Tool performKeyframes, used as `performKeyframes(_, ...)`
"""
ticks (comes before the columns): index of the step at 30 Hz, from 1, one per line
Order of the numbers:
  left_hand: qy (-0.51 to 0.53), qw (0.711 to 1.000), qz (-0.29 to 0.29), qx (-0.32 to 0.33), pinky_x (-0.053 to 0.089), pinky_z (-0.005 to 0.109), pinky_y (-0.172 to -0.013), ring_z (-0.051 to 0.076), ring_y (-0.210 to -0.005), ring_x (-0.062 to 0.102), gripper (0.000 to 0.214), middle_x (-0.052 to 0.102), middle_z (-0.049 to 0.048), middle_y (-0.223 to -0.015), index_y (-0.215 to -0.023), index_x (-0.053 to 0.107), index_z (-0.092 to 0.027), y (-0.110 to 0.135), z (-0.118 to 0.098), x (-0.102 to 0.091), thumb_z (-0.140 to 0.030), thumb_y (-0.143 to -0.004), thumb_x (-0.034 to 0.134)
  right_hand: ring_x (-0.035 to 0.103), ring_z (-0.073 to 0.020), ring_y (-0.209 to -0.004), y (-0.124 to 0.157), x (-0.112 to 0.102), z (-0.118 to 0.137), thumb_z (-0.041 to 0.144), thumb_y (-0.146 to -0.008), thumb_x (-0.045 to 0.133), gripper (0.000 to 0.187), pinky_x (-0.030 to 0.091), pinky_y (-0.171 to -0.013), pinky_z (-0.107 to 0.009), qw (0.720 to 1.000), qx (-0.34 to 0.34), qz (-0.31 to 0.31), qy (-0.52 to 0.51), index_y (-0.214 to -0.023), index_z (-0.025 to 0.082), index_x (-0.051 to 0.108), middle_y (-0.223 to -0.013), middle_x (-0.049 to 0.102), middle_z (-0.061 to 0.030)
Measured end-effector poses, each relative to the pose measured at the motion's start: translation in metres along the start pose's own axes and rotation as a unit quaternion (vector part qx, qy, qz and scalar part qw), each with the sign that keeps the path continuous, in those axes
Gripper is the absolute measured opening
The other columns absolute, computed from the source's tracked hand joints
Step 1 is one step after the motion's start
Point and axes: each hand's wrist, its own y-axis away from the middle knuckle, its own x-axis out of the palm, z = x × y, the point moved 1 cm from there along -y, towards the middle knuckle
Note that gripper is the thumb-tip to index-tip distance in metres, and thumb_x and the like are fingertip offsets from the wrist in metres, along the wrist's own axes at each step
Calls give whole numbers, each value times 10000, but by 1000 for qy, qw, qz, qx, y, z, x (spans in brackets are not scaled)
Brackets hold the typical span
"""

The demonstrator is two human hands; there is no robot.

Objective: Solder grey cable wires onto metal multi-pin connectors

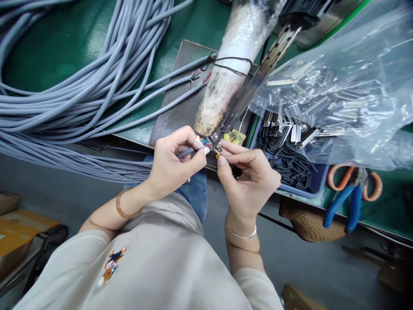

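My left hand is closed around the end of a grey cable, whose stripped coloured wires fan out at my fingertips. My right hand pinches a small part next to those wires; I cannot make out what it is. Both hands meet at a small metal connector held in a jig at the tip of a long metal arm. A stained white wrapped cylinder slopes down to the same spot.
A large bundle of grey cables covers the green bench at left. A dark plate lies under the cylinder. A clear bag of connectors overhangs a blue tray of black tubing. Blue pliers and orange-handled scissors lie at right.
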Motion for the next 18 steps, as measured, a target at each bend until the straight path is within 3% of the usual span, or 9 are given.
performKeyframes(5,-1,1000,-1,1,402,192,-463,80,-578,563,299,595,-12,-680,-713,560,-195,0,-3,-1,-276,-793,836,814,-214,-917,-4,-1,4,243,-927,729,67,712,-790,-352,998,-23,-2,61,-868,246,697,-1075,827,-23)
performKeyframes(9,27,999,15,-38,422,191,-468,97,-602,602,321,631,2,-689,-728,574,-194,-1,0,-1,-322,-789,863,813,-206,-929,-3,-2,4,199,-921,728,61,704,-776,-336,994,-60,4,93,-908,254,707,-1075,827,-12)
performKeyframes(18,38,997,32,-55,429,183,-489,87,-602,585,268,629,-4,-680,-710,560,-187,-1,4,-1,-236,-776,815,809,-185,-922,1,-3,1,204,-924,728,114,698,-796,-323,995,-44,17,84,-853,245,650,-1083,824,-9)
